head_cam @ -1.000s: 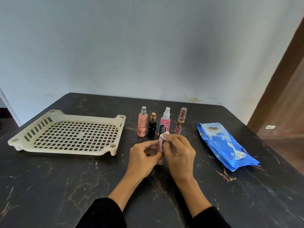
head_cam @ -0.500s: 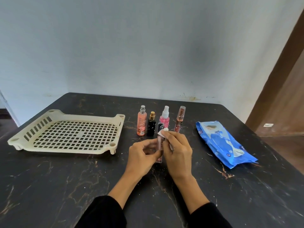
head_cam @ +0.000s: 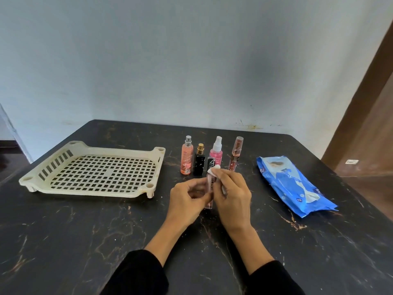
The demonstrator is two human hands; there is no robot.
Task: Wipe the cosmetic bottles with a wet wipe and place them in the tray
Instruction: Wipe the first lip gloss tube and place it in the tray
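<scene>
1. The left hand pinches the lower part of a slim pink tube with a black cap, holding it roughly upright above the table, near the middle.
2. The right hand has its fingers curled round a small white wet wipe and presses it against the tube's upper body, just below the cap.
3. Four more bottles stand in a row just beyond the hands: a peach spray bottle, a black bottle, a pink spray bottle and a slim clear tube.
4. The cream tray sits to the left with nothing in it, so by my reading no bottle has been placed yet.
5. The blue wipe pack lies to the right, well apart from the hands.
6. Risk: the tube is thin, and likely slick once damp; a hard rub could twist it out of the left pinch.
7. Risk: the standing row is close behind the knuckles, so a forward stroke may topple the narrow ones.
8. Risk: carrying the tube left to the tray passes near the peach bottle, and a low path could clip it.
</scene>
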